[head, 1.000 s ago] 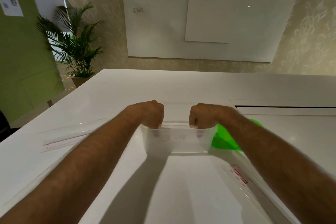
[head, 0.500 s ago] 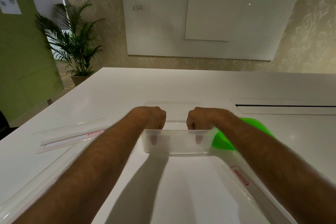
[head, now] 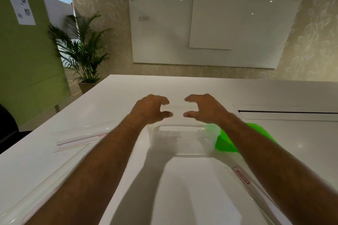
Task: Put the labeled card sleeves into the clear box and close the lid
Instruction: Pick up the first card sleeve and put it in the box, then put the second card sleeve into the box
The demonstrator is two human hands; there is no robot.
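While both forearms stretch out over the white counter (head: 113, 153), the head view shows the left hand (head: 150, 109) and the right hand (head: 206, 108) hovering side by side just past the far rim of the clear box (head: 181, 140), palms down. Each hand's fingers (head: 163, 101) are curled into a loose claw, thumb and fingertips parted with a wide gap, and they grip nothing. The two hands face each other, thumbs pointing inward, a small space between them. The clear box sits upright on the counter between the forearms, its top open; whether anything lies inside is hard to tell through the transparent walls. Tucked against the box's right side, partly under the right forearm, there's a bright green lid (head: 226, 142), resting flat on the counter. Off to the left lies a clear card sleeve (head: 82, 138) with a red label at its end, well apart from the box. On the near right another clear card sleeve (head: 243, 177), also red-labelled, runs along beside the right forearm. At the back wall hangs a whiteboard (head: 161, 33), and a potted palm (head: 82, 49) stands in the left corner.
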